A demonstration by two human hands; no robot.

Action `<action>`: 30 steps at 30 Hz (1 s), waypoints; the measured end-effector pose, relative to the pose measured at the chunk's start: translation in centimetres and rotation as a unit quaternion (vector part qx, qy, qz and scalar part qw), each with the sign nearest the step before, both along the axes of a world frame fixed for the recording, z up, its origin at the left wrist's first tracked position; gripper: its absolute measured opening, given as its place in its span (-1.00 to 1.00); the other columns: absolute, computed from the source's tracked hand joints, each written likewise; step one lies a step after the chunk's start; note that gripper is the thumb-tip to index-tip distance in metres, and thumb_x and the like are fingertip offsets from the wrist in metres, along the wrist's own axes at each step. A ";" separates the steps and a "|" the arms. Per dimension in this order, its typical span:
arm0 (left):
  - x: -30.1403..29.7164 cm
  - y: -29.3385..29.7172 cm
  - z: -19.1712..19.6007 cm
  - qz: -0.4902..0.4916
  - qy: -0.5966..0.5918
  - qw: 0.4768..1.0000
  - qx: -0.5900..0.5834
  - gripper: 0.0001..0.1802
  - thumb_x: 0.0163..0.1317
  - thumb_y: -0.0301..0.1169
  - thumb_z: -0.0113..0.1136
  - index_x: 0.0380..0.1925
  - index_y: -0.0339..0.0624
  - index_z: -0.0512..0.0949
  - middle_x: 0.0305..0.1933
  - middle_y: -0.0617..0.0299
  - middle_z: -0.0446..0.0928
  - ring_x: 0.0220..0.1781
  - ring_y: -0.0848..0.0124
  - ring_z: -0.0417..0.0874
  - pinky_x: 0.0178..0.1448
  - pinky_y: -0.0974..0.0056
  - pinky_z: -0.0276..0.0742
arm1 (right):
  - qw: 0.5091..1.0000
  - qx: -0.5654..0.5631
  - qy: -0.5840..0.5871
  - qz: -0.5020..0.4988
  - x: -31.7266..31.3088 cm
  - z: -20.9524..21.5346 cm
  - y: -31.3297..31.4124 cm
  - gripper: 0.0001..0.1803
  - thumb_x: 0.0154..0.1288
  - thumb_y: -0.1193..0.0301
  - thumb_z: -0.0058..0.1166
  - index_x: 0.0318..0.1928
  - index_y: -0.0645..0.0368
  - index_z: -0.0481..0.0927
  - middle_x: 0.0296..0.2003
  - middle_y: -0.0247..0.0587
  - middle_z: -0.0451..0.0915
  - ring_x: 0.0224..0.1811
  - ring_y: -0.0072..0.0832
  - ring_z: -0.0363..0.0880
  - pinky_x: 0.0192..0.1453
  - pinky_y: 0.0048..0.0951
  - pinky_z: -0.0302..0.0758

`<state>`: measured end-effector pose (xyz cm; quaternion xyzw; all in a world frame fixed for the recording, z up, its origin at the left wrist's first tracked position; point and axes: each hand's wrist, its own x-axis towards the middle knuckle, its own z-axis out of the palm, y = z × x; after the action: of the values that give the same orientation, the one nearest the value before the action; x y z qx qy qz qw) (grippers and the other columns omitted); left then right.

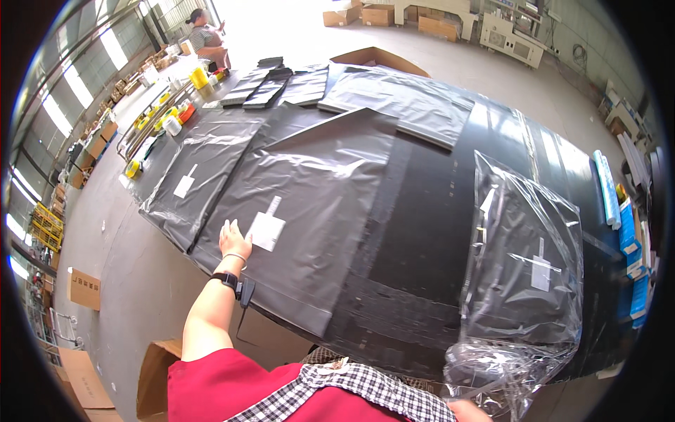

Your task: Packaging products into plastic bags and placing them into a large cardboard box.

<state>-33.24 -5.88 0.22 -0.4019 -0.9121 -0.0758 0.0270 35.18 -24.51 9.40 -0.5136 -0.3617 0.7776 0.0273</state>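
Observation:
My left hand (235, 240) lies on a large black plastic sheet (309, 204), its fingers stretched out beside a white label (268, 231). A watch and a thin bracelet are on that wrist. At the lower edge, only a bit of my right hand or arm (470, 411) shows, and its fingers cannot be made out. It is close to the crumpled end of a clear plastic bag (492, 362). Inside the bag lies a black sheet with a white label (541, 274). Another labelled black sheet (186, 179) lies to the left.
Folded black packs (267, 88) and a plastic-covered stack (401, 102) are on the far part of the black table (429, 218). Tape rolls (200, 77) line its far left. Blue boxes (628, 232) stand at the right. Cardboard boxes (158, 380) are on the floor. A person (206, 43) is at the back left.

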 end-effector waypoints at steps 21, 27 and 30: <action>-24.1 27.5 -2.4 -0.017 -0.216 0.976 0.035 -0.53 0.27 0.03 0.15 -0.07 -0.12 0.61 -0.02 0.00 0.63 0.09 0.07 0.62 0.16 0.08 0.50 | 0.746 0.202 -0.600 -0.203 -49.1 -7.4 46.8 -0.16 0.28 -0.18 -0.04 0.29 0.27 0.28 0.28 -0.03 0.24 0.36 -0.16 0.19 0.35 -0.10 0.27; -25.8 31.0 -3.4 0.003 -0.249 0.966 0.070 -0.63 0.33 -0.12 0.10 -0.11 -0.17 0.64 -0.08 0.01 0.66 0.02 0.14 0.65 0.12 0.12 0.49 | 0.741 0.263 -0.591 -0.184 -47.0 -8.5 46.9 -0.42 0.31 0.01 0.06 0.17 0.15 0.46 0.25 -0.14 0.24 0.33 -0.17 0.18 0.32 -0.11 0.27; -27.6 31.2 -2.4 0.010 -0.289 0.942 0.167 -0.73 0.29 -0.21 0.16 -0.23 -0.17 0.69 -0.24 0.16 0.68 -0.20 0.40 0.63 -0.06 0.23 0.50 | 0.723 0.362 -0.527 -0.263 -44.8 -11.1 47.8 -0.54 0.32 0.08 0.09 0.04 0.18 0.56 0.09 0.02 0.51 0.18 -0.05 0.43 0.20 -0.11 0.42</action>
<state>-60.86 25.31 -2.20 -0.3433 -0.8587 -0.3401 -0.1706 -9.67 23.24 -1.75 -0.8661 -0.4223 0.1530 0.2194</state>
